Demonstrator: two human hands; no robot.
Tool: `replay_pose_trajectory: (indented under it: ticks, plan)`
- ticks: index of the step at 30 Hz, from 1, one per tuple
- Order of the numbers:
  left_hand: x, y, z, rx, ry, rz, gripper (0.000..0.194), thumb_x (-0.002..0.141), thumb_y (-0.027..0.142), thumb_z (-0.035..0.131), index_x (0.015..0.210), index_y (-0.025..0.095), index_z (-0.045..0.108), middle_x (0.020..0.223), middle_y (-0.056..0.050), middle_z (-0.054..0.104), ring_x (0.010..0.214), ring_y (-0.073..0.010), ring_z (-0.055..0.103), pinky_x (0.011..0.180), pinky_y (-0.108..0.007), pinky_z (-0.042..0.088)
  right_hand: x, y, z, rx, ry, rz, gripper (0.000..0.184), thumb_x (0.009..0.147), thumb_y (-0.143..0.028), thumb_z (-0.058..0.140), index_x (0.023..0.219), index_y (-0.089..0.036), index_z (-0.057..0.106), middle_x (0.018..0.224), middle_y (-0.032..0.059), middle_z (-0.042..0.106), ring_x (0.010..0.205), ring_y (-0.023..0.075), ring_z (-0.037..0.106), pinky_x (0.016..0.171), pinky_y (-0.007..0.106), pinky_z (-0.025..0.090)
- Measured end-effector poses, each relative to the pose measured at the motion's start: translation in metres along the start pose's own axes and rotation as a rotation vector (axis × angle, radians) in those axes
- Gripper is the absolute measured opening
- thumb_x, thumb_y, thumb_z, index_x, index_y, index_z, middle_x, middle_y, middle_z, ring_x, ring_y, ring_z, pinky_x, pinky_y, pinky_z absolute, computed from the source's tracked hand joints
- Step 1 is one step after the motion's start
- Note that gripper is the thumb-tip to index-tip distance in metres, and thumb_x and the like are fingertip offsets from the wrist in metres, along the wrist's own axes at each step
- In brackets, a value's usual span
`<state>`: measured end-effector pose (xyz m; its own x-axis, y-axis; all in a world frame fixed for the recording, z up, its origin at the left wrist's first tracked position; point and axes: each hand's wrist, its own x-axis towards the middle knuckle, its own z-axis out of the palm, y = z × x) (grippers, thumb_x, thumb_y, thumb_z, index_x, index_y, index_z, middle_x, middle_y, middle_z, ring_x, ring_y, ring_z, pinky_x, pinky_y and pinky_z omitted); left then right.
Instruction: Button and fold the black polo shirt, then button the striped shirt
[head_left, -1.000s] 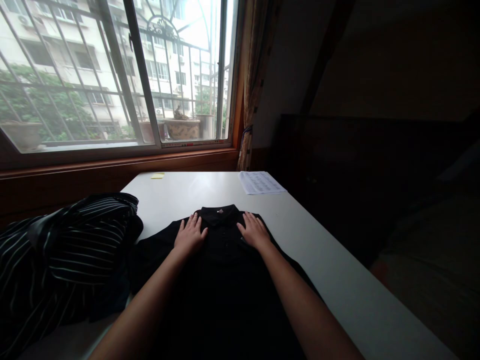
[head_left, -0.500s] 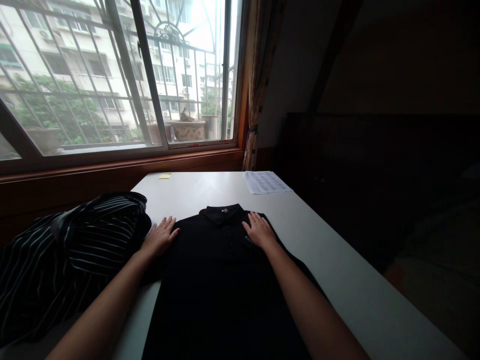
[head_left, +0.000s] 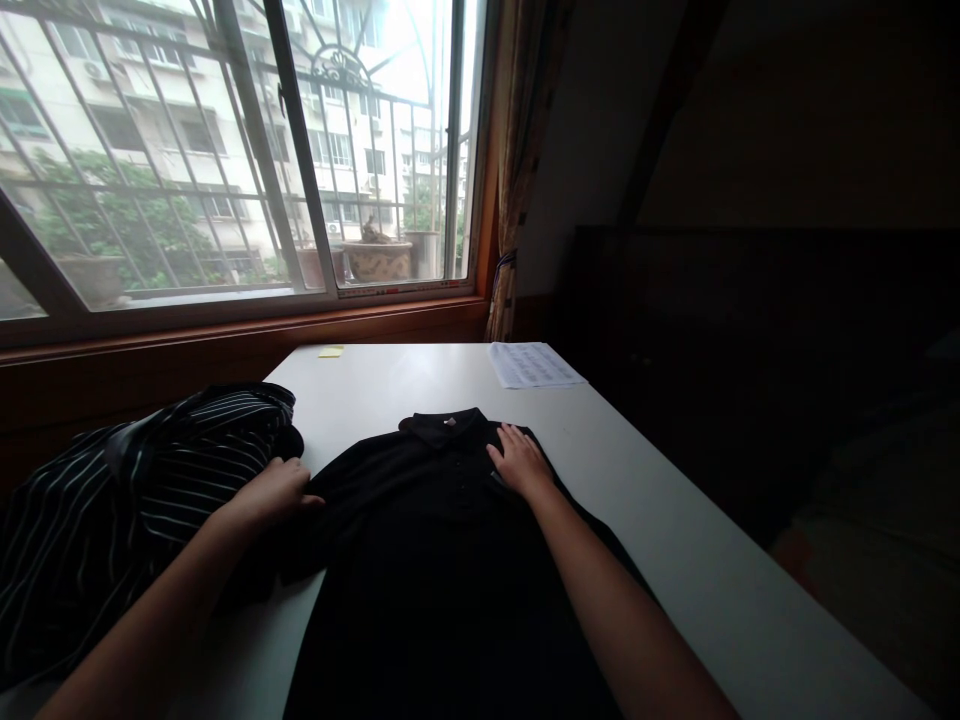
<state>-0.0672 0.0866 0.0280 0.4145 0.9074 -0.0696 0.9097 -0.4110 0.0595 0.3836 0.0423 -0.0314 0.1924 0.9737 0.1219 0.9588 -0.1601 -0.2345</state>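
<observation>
A black polo shirt (head_left: 442, 540) lies flat on the white table (head_left: 420, 375), collar toward the window. My right hand (head_left: 519, 463) rests flat on the shirt's right shoulder, fingers stretched out. My left hand (head_left: 271, 493) is curled closed at the shirt's left sleeve, fingers folded over the dark fabric there, right beside a black garment with white stripes (head_left: 142, 490).
The striped garment is heaped at the table's left side. A printed sheet of paper (head_left: 532, 364) and a small yellow note (head_left: 331, 351) lie near the far edge under the window (head_left: 225, 150). A dark bed or couch fills the right.
My left hand slid from beside the collar out to the left sleeve and closed on the fabric. My right hand stayed on the shoulder.
</observation>
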Motion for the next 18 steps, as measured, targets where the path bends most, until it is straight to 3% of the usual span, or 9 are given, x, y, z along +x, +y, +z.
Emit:
replay_pose_trajectory:
  ticks: [2,5,9,14,18]
  plan:
    - [-0.010,-0.004,-0.002,-0.041,0.030,0.028,0.030,0.067,0.048,0.067,0.079,0.020,0.067,0.102,-0.015,0.065,0.097,-0.0358,0.060,0.084,-0.041,0.049,0.000,0.000,0.000,0.002,0.003,0.000,0.065,0.098,-0.049,0.032,0.151,-0.011,0.036,0.160,0.0089,0.029,0.149,0.0211,0.020,0.120,0.035,0.010]
    - [-0.024,-0.010,-0.003,-0.201,0.057,0.075,0.026,0.070,0.042,0.060,0.085,0.021,0.063,0.101,-0.010,0.064,0.092,-0.0292,0.062,0.084,-0.037,0.049,0.001,0.001,0.000,0.005,0.010,-0.002,0.064,0.098,-0.048,0.034,0.151,-0.010,0.037,0.160,0.0096,0.030,0.148,0.0213,0.022,0.120,0.034,0.011]
    - [-0.037,-0.015,-0.011,-0.400,0.076,-0.036,0.029,0.079,0.044,0.053,0.095,0.021,0.057,0.086,-0.004,0.067,0.079,-0.0246,0.066,0.071,-0.032,0.051,0.001,0.001,0.000,0.010,0.019,-0.005,0.064,0.098,-0.046,0.035,0.150,-0.010,0.038,0.159,0.0097,0.032,0.148,0.0212,0.023,0.120,0.034,0.012]
    - [-0.038,-0.012,-0.035,-0.384,0.345,-0.172,0.055,0.076,0.054,0.058,0.120,0.021,0.057,0.103,-0.009,0.070,0.092,-0.0292,0.069,0.079,-0.035,0.054,-0.002,-0.001,-0.001,0.021,0.032,-0.005,0.061,0.097,-0.044,0.037,0.148,-0.010,0.042,0.158,0.0098,0.034,0.147,0.0218,0.025,0.120,0.035,0.014]
    - [-0.028,-0.001,-0.046,-0.326,0.410,-0.186,0.058,0.079,0.049,0.056,0.131,0.022,0.052,0.107,-0.010,0.070,0.088,-0.0281,0.071,0.080,-0.037,0.054,-0.009,-0.007,-0.011,0.036,0.068,-0.028,0.057,0.096,-0.038,0.039,0.144,-0.008,0.046,0.154,0.0139,0.039,0.145,0.0255,0.029,0.119,0.040,0.017]
